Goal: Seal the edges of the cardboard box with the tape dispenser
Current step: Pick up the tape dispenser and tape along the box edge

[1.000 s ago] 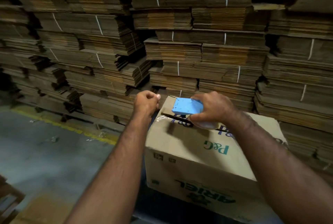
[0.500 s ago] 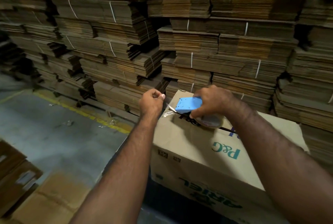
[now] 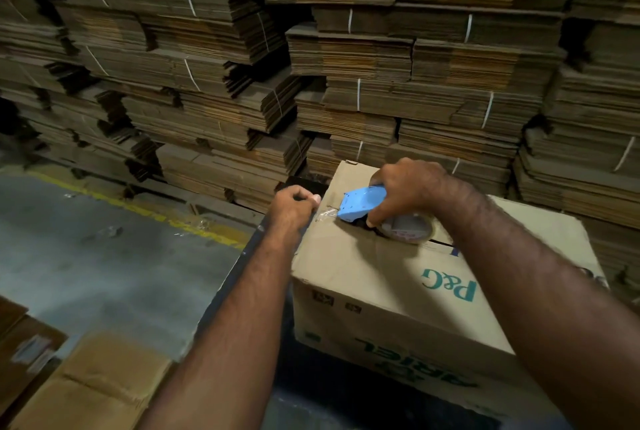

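A brown cardboard box (image 3: 388, 277) printed with "P&G" and "ARIEL" stands in front of me, its top flaps closed along a dark seam. My right hand (image 3: 408, 187) grips a blue tape dispenser (image 3: 360, 204) with a clear tape roll (image 3: 408, 227), held down on the box top near its far left edge. A strip of clear tape (image 3: 325, 214) runs from the dispenser to that edge. My left hand (image 3: 292, 204), fingers curled, pinches the tape end at the box's left edge.
Tall stacks of flattened, strapped cardboard (image 3: 346, 66) fill the whole background. Grey concrete floor with a yellow line (image 3: 145, 208) lies to the left. Loose flattened cartons (image 3: 93, 384) lie at the lower left. A dark surface (image 3: 346, 395) carries the box.
The dispenser and my right hand have dropped onto the box top near the left edge. My left hand stays at that edge on the tape end. The view has shifted.
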Action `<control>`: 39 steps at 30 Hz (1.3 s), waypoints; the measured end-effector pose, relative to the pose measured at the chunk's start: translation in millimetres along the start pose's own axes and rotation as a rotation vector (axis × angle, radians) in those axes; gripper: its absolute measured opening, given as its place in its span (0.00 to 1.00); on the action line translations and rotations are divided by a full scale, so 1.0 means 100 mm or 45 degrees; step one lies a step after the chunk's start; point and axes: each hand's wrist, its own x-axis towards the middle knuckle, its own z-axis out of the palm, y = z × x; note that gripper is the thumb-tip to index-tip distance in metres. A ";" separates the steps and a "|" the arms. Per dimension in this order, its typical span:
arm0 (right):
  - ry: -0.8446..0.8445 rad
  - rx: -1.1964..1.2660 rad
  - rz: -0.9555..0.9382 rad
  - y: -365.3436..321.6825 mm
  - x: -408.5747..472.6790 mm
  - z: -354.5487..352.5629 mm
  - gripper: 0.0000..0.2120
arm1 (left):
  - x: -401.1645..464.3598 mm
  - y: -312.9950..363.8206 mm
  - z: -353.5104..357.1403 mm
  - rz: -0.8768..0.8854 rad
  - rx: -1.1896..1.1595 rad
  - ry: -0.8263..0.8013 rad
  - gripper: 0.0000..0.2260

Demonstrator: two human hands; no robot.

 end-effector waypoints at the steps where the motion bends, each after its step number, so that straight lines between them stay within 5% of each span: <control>1: -0.009 -0.009 0.001 -0.01 0.00 0.00 0.35 | 0.00 -0.01 0.02 -0.047 -0.057 -0.054 0.12; 6: -0.025 -0.081 0.010 -0.08 0.02 0.00 0.34 | -0.05 -0.04 -0.05 -0.209 0.039 -0.152 0.08; 9: -0.039 -0.090 0.016 -0.09 0.03 -0.02 0.34 | -0.07 0.03 -0.12 0.034 -0.132 -0.135 0.06; 11: -0.062 -0.089 0.021 -0.10 0.03 -0.03 0.34 | -0.18 0.18 -0.12 0.111 -0.236 -0.337 0.09; 19: -0.090 -0.093 0.046 -0.14 0.00 -0.06 0.36 | -0.51 0.33 -0.13 -0.228 -0.168 -0.628 0.23; 24: -0.106 -0.094 0.080 -0.16 -0.02 -0.06 0.35 | -0.61 0.13 -0.32 0.601 0.659 -0.575 0.28; 29: -0.113 -0.101 0.101 -0.18 -0.03 -0.04 0.34 | -0.46 -0.01 -0.31 0.377 0.792 -0.587 0.27; 35: -0.122 -0.091 0.135 -0.27 0.00 -0.05 0.33 | -0.36 0.07 -0.37 0.401 0.935 -0.640 0.27; 39: -0.131 -0.074 0.132 -0.35 0.06 -0.09 0.33 | -0.39 0.13 -0.45 0.722 1.026 -0.475 0.28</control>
